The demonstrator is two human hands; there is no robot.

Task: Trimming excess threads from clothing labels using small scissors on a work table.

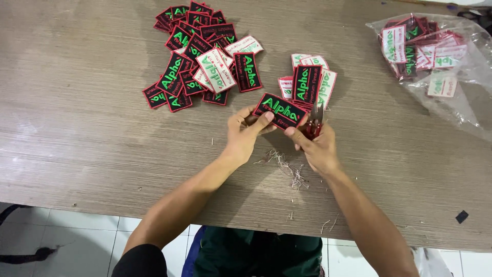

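Your work surface is a wide wooden table (77,128) with a grey-brown grain. At its far right corner lies a clear plastic bag (461,87) stuffed with patches. A big loose heap of patches (200,56) sits at the far middle, some face up, some showing white backs. A smaller stack (310,82) lies just beyond your hands. Between your 2 hands you hold 1 patch (281,110): a black rectangle with red stitched edging and bright green lettering, tilted, above the table. Your left hand (246,133) pinches its left end, thumb on top. Your right hand (318,146) grips its right end, fingers also closed around small red-handled snips (312,125). Cut threads (287,166) lie just beneath.
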